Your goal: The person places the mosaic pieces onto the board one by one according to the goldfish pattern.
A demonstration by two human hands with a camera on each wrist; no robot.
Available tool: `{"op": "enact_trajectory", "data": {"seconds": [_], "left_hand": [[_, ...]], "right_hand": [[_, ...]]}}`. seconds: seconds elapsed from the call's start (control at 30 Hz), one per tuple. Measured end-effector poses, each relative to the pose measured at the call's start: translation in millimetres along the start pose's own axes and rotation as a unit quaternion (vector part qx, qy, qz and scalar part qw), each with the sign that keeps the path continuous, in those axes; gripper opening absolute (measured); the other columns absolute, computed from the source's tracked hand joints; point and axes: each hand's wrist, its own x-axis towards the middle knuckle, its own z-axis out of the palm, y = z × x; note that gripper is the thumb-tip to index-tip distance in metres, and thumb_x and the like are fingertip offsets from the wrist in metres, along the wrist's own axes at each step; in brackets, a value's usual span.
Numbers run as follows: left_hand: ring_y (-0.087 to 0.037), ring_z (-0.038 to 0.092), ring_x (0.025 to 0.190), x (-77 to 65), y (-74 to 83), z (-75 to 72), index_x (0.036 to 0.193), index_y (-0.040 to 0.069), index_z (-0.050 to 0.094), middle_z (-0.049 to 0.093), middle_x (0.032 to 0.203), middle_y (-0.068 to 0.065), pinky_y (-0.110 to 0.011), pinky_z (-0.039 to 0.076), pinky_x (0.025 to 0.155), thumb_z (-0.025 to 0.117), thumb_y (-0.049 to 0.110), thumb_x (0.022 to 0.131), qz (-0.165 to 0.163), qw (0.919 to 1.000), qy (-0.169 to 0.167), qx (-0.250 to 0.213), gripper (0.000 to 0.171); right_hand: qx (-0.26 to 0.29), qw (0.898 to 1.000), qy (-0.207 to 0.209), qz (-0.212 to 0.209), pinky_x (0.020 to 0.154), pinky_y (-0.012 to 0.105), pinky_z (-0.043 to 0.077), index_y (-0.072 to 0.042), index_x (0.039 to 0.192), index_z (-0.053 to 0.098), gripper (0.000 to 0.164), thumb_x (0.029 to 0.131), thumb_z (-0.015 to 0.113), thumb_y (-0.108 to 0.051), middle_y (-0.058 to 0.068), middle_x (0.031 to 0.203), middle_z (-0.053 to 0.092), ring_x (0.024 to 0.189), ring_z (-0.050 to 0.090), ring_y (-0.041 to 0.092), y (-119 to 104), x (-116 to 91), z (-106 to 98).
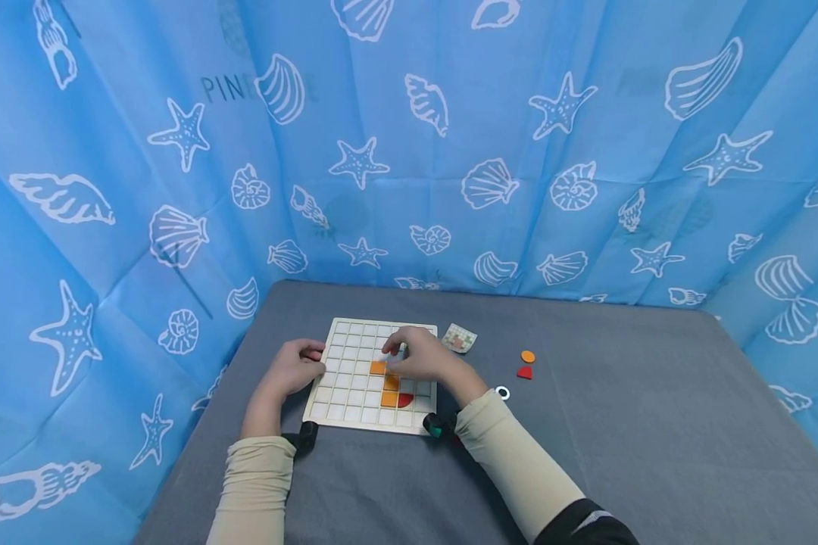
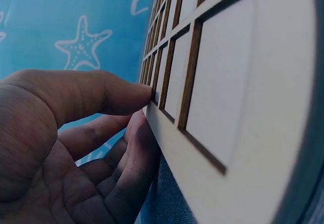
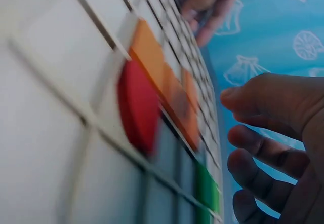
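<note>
A white grid board (image 1: 344,393) with raised wooden lines lies on the grey-covered table. My left hand (image 1: 291,369) pinches its left edge, the thumb (image 2: 126,97) on the rim and fingers against the side. Over the board's right half hovers my right hand (image 1: 419,354), fingers loosely bent with nothing visible between them. Orange squares (image 1: 390,382) sit in cells under and beside it. Close to them lies a red rounded piece (image 1: 405,400), raised above the grid lines in the right wrist view. A green piece (image 3: 206,188) also shows there, partly cut off by the blur.
Right of the board lies a small pattern card (image 1: 459,338) with a printed grid. Farther right are an orange disc (image 1: 528,356), a red piece (image 1: 525,372) and a white ring-like piece (image 1: 502,393) beside my right forearm. A blue shell-print curtain (image 1: 395,151) hangs behind the table.
</note>
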Motion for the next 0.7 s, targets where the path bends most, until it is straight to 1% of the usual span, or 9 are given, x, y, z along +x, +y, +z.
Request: {"op": "enact_trajectory", "data": {"seconds": [0.1,0.2,0.27,0.37,0.43,0.53,0.7], "left_hand": [[-0.028,0.063,0.098,-0.3,-0.6,-0.1,0.139,-0.002,0.064,0.064,0.116,-0.018,-0.043,0.053,0.085,0.066,0.003,0.094,-0.001,1.0000,-0.006,-0.004,0.045],[-0.030,0.063,0.100,-0.9,-1.6,-1.6,0.141,-0.002,0.062,0.062,0.118,-0.019,-0.044,0.053,0.086,0.065,0.003,0.096,-0.001,0.9999,-0.012,-0.009,0.045],[-0.030,0.062,0.101,-0.2,-1.0,-2.0,0.141,-0.002,0.062,0.062,0.119,-0.020,-0.044,0.053,0.087,0.064,0.004,0.096,0.000,0.9999,-0.013,-0.010,0.046],[-0.030,0.062,0.101,0.9,-0.6,-2.5,0.141,-0.003,0.062,0.062,0.120,-0.020,-0.045,0.052,0.087,0.064,0.004,0.095,0.001,0.9999,-0.012,-0.007,0.046],[-0.030,0.062,0.102,2.0,-1.4,-2.6,0.141,-0.003,0.062,0.062,0.120,-0.020,-0.045,0.052,0.088,0.064,0.004,0.095,0.002,0.9999,-0.013,-0.002,0.046],[-0.030,0.061,0.102,1.7,-1.3,-2.8,0.141,-0.003,0.062,0.062,0.121,-0.020,-0.045,0.052,0.088,0.064,0.004,0.095,0.002,0.9999,-0.014,0.000,0.046],[-0.030,0.062,0.102,-0.9,0.1,-2.8,0.140,-0.003,0.062,0.062,0.121,-0.020,-0.045,0.052,0.088,0.064,0.004,0.095,-0.003,0.9999,-0.015,-0.001,0.046]], "right_hand": [[0.011,1.000,0.002,-0.003,0.073,0.033,0.053,-0.005,0.121,0.077,0.026,0.097,0.074,-0.015,0.012,0.112,0.072,0.082,0.062,0.017,5.5,-11.4,-18.2],[0.018,1.000,0.010,-0.007,0.075,0.035,0.055,-0.002,0.124,0.076,0.029,0.098,0.075,-0.014,0.017,0.115,0.071,0.087,0.064,0.021,12.5,-25.2,-37.6],[0.015,1.000,0.018,-0.006,0.078,0.036,0.055,-0.003,0.125,0.075,0.030,0.097,0.075,-0.015,0.017,0.116,0.071,0.093,0.065,0.024,18.8,-35.7,-49.3],[0.012,1.000,0.027,-0.001,0.084,0.038,0.056,-0.003,0.125,0.075,0.031,0.097,0.077,-0.016,0.017,0.118,0.071,0.102,0.066,0.028,29.1,-53.2,-60.8],[0.014,1.000,0.026,0.007,0.086,0.040,0.057,-0.004,0.125,0.075,0.031,0.097,0.077,-0.016,0.017,0.121,0.071,0.107,0.065,0.032,35.4,-66.2,-64.7],[0.026,1.000,0.015,0.005,0.086,0.041,0.056,-0.003,0.124,0.075,0.031,0.097,0.078,-0.016,0.018,0.121,0.070,0.107,0.063,0.037,46.4,-86.3,-65.9],[0.047,0.999,-0.012,-0.010,0.085,0.044,0.055,-0.003,0.127,0.074,0.034,0.096,0.077,-0.016,0.016,0.126,0.070,0.109,0.061,0.039,63.4,-116.0,-63.4]]}}
